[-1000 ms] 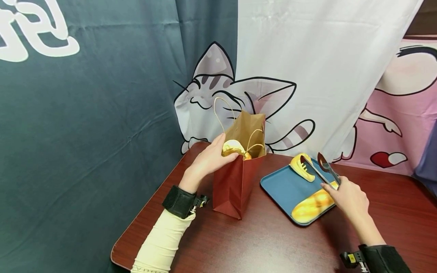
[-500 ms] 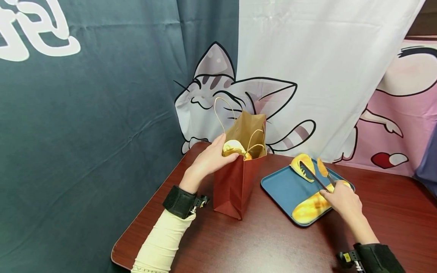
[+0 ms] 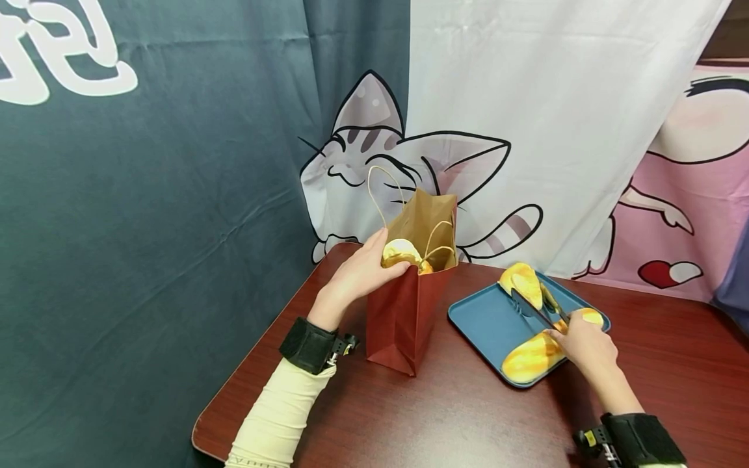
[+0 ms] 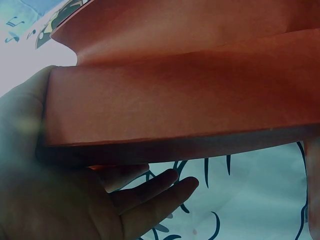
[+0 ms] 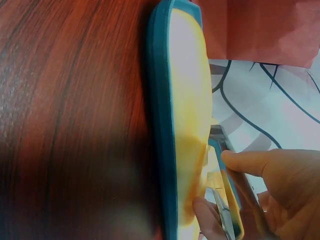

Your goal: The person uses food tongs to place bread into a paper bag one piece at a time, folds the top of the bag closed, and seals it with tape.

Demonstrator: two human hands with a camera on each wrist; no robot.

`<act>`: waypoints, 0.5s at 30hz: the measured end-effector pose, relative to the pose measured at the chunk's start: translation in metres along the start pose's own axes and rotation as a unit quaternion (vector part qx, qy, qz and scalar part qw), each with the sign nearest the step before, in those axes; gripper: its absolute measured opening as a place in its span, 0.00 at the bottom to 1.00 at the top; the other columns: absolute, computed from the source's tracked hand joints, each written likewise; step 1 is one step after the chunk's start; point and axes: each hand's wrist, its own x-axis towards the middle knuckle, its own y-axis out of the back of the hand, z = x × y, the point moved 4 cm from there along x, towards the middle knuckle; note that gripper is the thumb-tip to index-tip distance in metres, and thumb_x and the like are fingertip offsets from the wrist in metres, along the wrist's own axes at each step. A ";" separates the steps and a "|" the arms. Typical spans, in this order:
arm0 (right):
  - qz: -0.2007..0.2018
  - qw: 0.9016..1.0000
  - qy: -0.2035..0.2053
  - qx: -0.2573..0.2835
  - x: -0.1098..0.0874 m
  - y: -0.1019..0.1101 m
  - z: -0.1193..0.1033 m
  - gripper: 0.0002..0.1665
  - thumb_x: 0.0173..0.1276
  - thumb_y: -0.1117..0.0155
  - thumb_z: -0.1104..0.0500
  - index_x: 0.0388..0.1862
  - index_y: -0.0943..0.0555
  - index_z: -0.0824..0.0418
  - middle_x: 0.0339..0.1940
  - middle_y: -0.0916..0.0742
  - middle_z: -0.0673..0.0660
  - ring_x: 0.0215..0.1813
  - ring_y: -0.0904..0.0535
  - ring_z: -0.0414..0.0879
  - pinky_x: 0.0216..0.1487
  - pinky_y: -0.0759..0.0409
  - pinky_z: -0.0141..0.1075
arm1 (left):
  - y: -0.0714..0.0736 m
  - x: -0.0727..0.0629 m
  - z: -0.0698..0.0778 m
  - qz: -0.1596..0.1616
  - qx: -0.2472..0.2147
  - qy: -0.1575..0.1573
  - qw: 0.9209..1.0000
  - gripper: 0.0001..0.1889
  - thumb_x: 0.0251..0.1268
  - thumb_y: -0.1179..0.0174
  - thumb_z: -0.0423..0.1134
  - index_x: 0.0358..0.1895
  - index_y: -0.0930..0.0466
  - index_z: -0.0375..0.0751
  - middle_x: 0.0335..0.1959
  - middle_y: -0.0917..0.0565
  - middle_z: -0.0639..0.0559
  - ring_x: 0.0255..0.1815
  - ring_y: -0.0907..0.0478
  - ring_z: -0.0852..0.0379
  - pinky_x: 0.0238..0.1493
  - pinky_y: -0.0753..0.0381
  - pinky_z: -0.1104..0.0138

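Note:
A red paper bag (image 3: 394,322) stands upright on the table, with yellow bread-like pieces (image 3: 404,252) in its mouth. My left hand (image 3: 359,270) holds its left rim; in the left wrist view the bag (image 4: 175,100) lies between thumb and fingers. My right hand (image 3: 588,341) grips metal tongs (image 3: 535,311) over a blue tray (image 3: 480,315). The tongs' arms lie about a curved yellow bun (image 3: 519,283) at the tray's back; I cannot tell how firmly they touch it. Under the hand, a long yellow loaf (image 3: 529,359) lies along the tray's near right side.
The dark red wooden table (image 3: 456,416) has its left edge beside my left arm. Cloth hangings with cartoon figures (image 3: 363,156) stand right behind the bag and tray. Thin rope handles (image 3: 383,175) rise from the bag.
My right hand has moved a little left with the tongs, whose arms have come closer together around the bun. The bun has turned, showing more of its top. The left hand stays on the bag.

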 end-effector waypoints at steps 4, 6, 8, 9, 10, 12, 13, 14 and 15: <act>-0.002 1.000 -0.002 -0.008 0.001 -0.001 0.000 0.52 0.68 0.40 0.34 0.69 0.39 0.77 0.60 0.27 0.84 0.44 0.22 0.75 0.34 0.20 0.57 | 0.000 0.000 0.000 0.000 0.002 0.001 1.000 0.47 0.67 0.46 0.63 0.82 0.54 0.45 0.83 0.49 0.49 0.81 0.44 0.46 0.75 0.37 0.47; 0.001 1.000 -0.009 -0.006 0.002 0.000 -0.001 0.50 0.68 0.40 0.34 0.66 0.37 0.77 0.55 0.24 0.83 0.42 0.22 0.74 0.32 0.21 0.56 | 0.000 0.000 0.000 0.000 0.002 0.002 1.000 0.47 0.66 0.46 0.63 0.81 0.54 0.45 0.83 0.49 0.49 0.81 0.44 0.46 0.75 0.37 0.46; -0.001 1.000 -0.019 0.000 0.003 -0.001 -0.001 0.48 0.68 0.40 0.34 0.58 0.33 0.78 0.44 0.20 0.80 0.37 0.22 0.71 0.30 0.21 0.52 | 0.000 0.000 0.000 0.001 0.002 0.002 1.000 0.47 0.66 0.46 0.63 0.82 0.54 0.45 0.83 0.49 0.49 0.81 0.44 0.46 0.75 0.37 0.46; -0.003 1.000 -0.025 0.002 0.004 -0.001 -0.001 0.45 0.68 0.40 0.34 0.53 0.30 0.78 0.38 0.19 0.77 0.35 0.22 0.68 0.28 0.22 0.50 | 0.000 0.000 0.000 0.001 0.001 0.002 1.000 0.47 0.66 0.46 0.63 0.82 0.54 0.45 0.83 0.49 0.49 0.81 0.44 0.46 0.75 0.37 0.46; -0.005 1.000 -0.030 0.004 0.004 -0.001 -0.002 0.42 0.68 0.40 0.35 0.47 0.28 0.77 0.32 0.20 0.73 0.32 0.22 0.66 0.27 0.23 0.49 | 0.000 0.000 0.000 0.001 0.001 0.002 1.000 0.47 0.66 0.46 0.63 0.82 0.54 0.45 0.83 0.49 0.49 0.81 0.44 0.46 0.75 0.37 0.46; -0.011 0.999 -0.038 0.002 0.006 -0.002 -0.003 0.37 0.69 0.41 0.36 0.37 0.26 0.75 0.25 0.22 0.68 0.30 0.23 0.62 0.26 0.24 0.47 | 0.000 -0.001 0.001 0.001 -0.001 0.001 1.000 0.47 0.66 0.46 0.63 0.82 0.54 0.45 0.83 0.49 0.49 0.81 0.44 0.46 0.75 0.37 0.47; -0.014 0.999 -0.038 -0.001 0.007 -0.003 -0.004 0.36 0.70 0.41 0.37 0.33 0.25 0.73 0.24 0.22 0.66 0.29 0.24 0.60 0.26 0.25 0.46 | 0.000 0.000 0.001 0.001 -0.001 0.001 1.000 0.47 0.66 0.46 0.63 0.82 0.54 0.45 0.83 0.49 0.49 0.81 0.44 0.46 0.75 0.37 0.47; -0.016 0.999 -0.035 -0.004 0.008 -0.004 -0.004 0.35 0.70 0.42 0.37 0.30 0.24 0.71 0.24 0.22 0.65 0.29 0.24 0.59 0.25 0.25 0.45 | 0.000 0.000 0.001 0.000 -0.002 0.001 1.000 0.47 0.66 0.46 0.63 0.82 0.54 0.45 0.83 0.49 0.49 0.81 0.44 0.46 0.75 0.37 0.47; -0.019 0.999 -0.034 -0.008 0.010 -0.005 -0.005 0.35 0.70 0.42 0.37 0.29 0.23 0.71 0.24 0.22 0.65 0.29 0.24 0.59 0.25 0.25 0.45 | -0.001 0.000 0.001 0.000 -0.003 0.001 1.000 0.47 0.66 0.46 0.63 0.82 0.54 0.45 0.83 0.49 0.49 0.80 0.44 0.46 0.75 0.37 0.47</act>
